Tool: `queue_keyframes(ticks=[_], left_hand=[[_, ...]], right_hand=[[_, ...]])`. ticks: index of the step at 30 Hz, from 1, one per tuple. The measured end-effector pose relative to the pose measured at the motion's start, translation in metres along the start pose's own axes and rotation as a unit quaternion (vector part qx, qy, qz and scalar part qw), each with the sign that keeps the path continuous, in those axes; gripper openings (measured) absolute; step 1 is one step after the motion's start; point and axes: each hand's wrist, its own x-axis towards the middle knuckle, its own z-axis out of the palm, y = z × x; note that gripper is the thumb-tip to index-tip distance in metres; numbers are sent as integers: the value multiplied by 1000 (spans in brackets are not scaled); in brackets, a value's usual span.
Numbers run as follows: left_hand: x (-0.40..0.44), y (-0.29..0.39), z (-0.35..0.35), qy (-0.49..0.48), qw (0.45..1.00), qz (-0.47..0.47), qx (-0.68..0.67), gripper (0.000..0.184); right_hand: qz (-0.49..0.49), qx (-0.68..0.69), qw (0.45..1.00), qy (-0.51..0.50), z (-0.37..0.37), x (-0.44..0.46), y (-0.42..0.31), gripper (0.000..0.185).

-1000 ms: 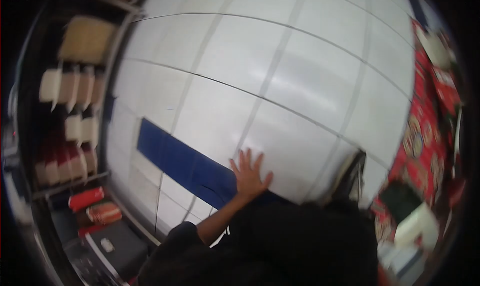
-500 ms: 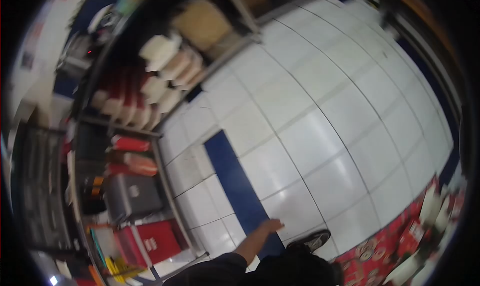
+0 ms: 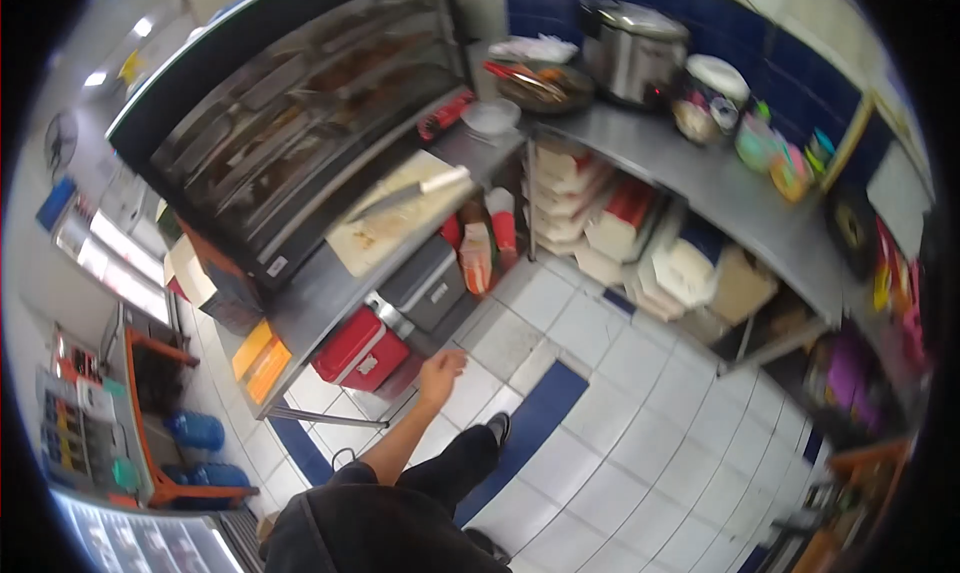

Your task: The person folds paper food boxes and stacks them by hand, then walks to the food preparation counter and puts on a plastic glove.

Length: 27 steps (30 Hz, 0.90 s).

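My left hand [image 3: 440, 376] hangs over the tiled floor, fingers loosely extended with nothing in them. It is nearest to a red cooler box [image 3: 360, 353] on the low shelf beneath the metal counter, but apart from it. A grey cooler box [image 3: 425, 285] stands beside the red one. On the counter above lies a cutting board [image 3: 365, 248] with crumbs on it and a white-handled knife [image 3: 440, 181] across it. My right hand is out of view.
A glass food display case [image 3: 300, 113] stands behind the board. On the side counter are a steel cooker [image 3: 635, 55] and a pan of food [image 3: 545, 88]. Stacked takeaway boxes [image 3: 620, 223] fill the shelf below. Blue water jugs [image 3: 195, 430] are at the left.
My view has swung from mostly floor and lower shelves up to the counters and display case. My left hand stays low and empty, now appearing beside the red cooler box.
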Motion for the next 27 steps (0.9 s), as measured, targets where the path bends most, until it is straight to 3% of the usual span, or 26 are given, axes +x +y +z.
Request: queue_keyframes(ticks=[2,5,7,8,10,11,14,16,17,19,21,22,23,24,26,27], left_hand=[[56,65,-18,130,980,-36,-149,36],[130,107,-50,180,966,-24,-183,43],[172,154,-51,231,909,-73,-340,61],[193,171,-52,236,905,-72,-346,61],[232,198,-49,334,882,-121,-311,42],[257,196,-51,330,881,-125,-315,42],[340,156,-82,338,866,-152,-336,41],[376,146,-91,384,845,-36,-372,35],[373,174,-81,378,847,-36,-372,35],[321,268,-67,405,841,111,-341,29],[268,310,-38,402,860,189,-251,30],[237,323,-21,380,874,127,-275,31],[212,340,4,408,860,166,-259,35],[186,341,15,349,898,171,-207,33],[155,338,37,359,906,225,-18,28],[139,342,39,389,895,217,-18,28]], right_hand=[[6,-25,999,-23,-24,21,-33,43],[-5,-64,997,-40,-62,52,-80,44],[-33,-81,995,-41,-81,80,-120,45],[-62,-82,994,-39,-87,101,-142,45],[-138,-75,987,-32,-91,152,-198,46],[-194,-59,979,-14,-82,181,-234,30],[-308,-24,951,-18,-100,195,-395,31],[-344,-44,938,-19,-96,227,-462,27],[-400,-24,916,-7,-95,237,-498,26],[-509,-40,860,8,-100,233,-595,22],[-513,30,850,-116,-116,184,-705,22],[-559,36,814,-151,-119,159,-749,23],[-603,45,773,-190,-121,132,-782,26],[-626,24,743,-235,-124,103,-810,26],[-736,31,640,-218,-125,56,-845,24],[-745,21,622,-242,-116,47,-853,24]])
